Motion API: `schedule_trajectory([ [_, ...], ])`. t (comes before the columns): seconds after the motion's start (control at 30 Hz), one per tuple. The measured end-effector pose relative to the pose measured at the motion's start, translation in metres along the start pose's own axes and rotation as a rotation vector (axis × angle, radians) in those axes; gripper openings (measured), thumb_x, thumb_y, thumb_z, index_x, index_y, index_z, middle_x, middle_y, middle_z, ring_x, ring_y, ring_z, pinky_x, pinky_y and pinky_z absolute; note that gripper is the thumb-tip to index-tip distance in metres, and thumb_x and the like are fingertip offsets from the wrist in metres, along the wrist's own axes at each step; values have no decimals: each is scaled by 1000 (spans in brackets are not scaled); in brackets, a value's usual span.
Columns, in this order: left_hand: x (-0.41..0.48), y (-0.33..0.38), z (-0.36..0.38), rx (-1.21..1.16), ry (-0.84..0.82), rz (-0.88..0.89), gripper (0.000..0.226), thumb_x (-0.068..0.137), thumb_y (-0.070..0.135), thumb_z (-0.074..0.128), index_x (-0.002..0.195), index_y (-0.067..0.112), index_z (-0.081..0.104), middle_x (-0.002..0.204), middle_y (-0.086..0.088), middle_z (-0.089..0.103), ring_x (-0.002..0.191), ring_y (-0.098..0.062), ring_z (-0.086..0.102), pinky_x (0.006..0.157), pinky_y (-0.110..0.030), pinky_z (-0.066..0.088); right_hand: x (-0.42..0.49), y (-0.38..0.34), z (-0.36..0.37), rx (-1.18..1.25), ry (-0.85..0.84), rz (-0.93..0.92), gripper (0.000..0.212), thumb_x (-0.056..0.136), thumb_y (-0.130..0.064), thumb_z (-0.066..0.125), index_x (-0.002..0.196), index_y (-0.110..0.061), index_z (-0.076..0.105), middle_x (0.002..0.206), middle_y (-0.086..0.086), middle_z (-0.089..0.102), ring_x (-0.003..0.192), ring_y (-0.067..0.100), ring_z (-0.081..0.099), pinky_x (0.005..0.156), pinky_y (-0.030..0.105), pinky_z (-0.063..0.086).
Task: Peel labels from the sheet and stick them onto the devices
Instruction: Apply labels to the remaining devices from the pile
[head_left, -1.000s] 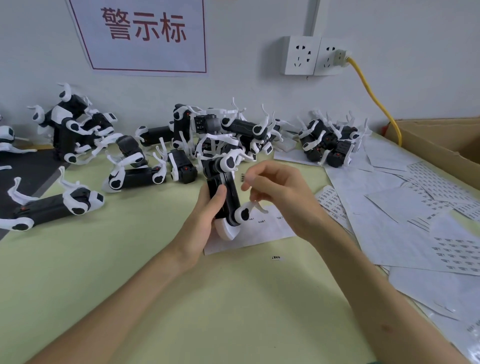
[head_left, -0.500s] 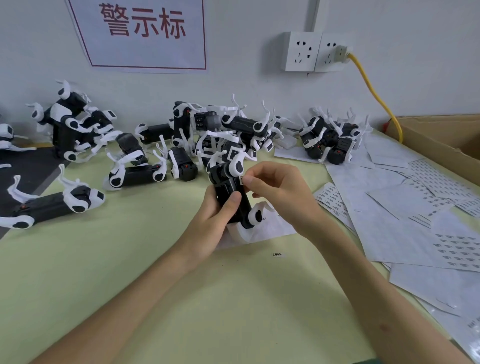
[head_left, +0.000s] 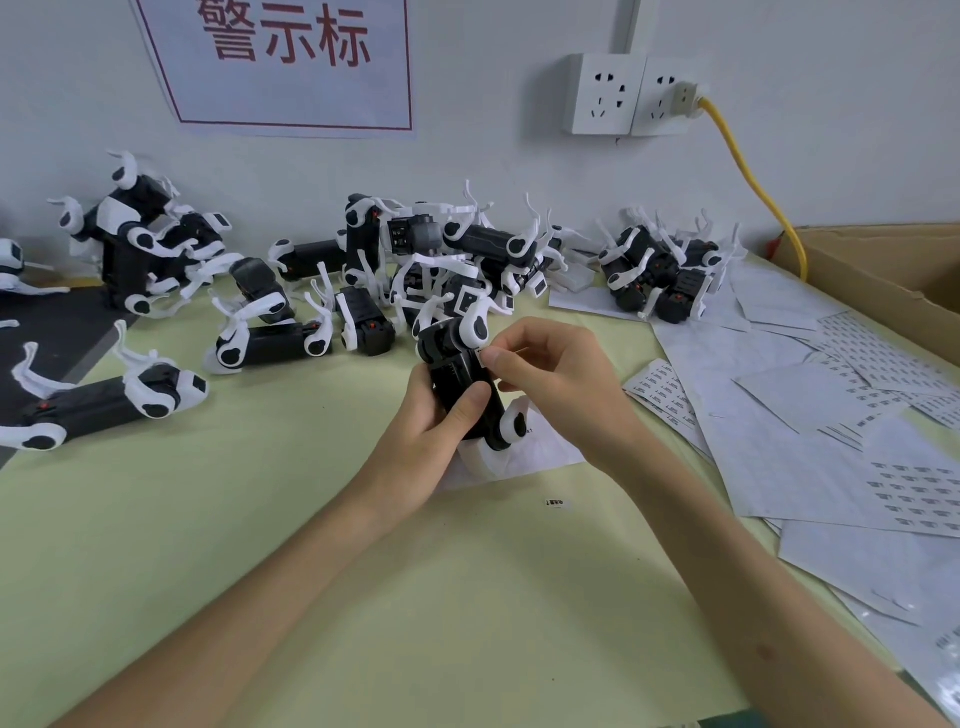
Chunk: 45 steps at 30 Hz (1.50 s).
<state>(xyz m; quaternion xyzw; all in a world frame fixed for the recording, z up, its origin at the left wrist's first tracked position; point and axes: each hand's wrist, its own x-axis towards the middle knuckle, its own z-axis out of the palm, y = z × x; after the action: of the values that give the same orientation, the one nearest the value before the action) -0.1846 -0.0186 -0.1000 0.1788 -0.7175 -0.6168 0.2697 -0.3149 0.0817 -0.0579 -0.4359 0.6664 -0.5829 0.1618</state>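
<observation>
Green worktop (head_left: 260, 545), devices (head_left: 467, 244) heaped behind, label sheets (head_left: 805, 441) rightward; left grip (head_left: 426, 421) holds one device (head_left: 462, 384), right grip (head_left: 561, 384) pinches a label (head_left: 482, 356) onto it.

Both forearms are bare and meet near the middle of the view, the left forearm (head_left: 260, 587) entering from the lower left and the right forearm (head_left: 727, 545) from the lower right. The left hand (head_left: 426, 421) grips an upright device (head_left: 460, 376), with its thumb lying across the front and the other fingers curled behind. The right hand (head_left: 561, 384) is bent at the wrist, and its thumb and first finger pinch a small label (head_left: 483, 356) against the upper side of the device.
</observation>
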Motion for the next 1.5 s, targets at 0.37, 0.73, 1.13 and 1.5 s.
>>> schedule_trajectory([
  [0.37, 0, -3, 0, 20, 9, 22, 42, 86, 51, 55, 121, 31, 48, 104, 35, 68, 106, 14, 62, 83, -6, 45, -3, -4, 2, -7, 31, 14, 13, 94, -16, 72, 84, -7, 72, 77, 3, 73, 82, 25, 72, 78, 42, 59],
  [0.73, 0, -5, 1, 46, 23, 30, 42, 85, 52, 55, 120, 31, 46, 102, 38, 66, 102, 18, 60, 81, -4, 43, -4, -6, 6, -34, 56, 5, 14, 94, -14, 71, 82, -8, 71, 72, -7, 69, 75, 15, 70, 73, 30, 56],
  [1.13, 2, -8, 0, 59, 37, 21, 33, 94, 52, 60, 118, 34, 47, 105, 35, 67, 106, 15, 60, 83, -5, 44, -6, -3, 14, -17, 125, 17, 17, 92, -13, 71, 75, -14, 68, 68, -7, 68, 67, 6, 65, 55, 28, 55],
  [1.5, 3, -10, 0, 83, 36, 47, 17, 100, 33, 57, 114, 31, 47, 97, 32, 67, 98, 19, 59, 80, -5, 44, -7, -6, 13, 15, 115, 79, 18, 91, -16, 73, 75, -10, 67, 67, 3, 70, 62, 21, 64, 61, 43, 56],
])
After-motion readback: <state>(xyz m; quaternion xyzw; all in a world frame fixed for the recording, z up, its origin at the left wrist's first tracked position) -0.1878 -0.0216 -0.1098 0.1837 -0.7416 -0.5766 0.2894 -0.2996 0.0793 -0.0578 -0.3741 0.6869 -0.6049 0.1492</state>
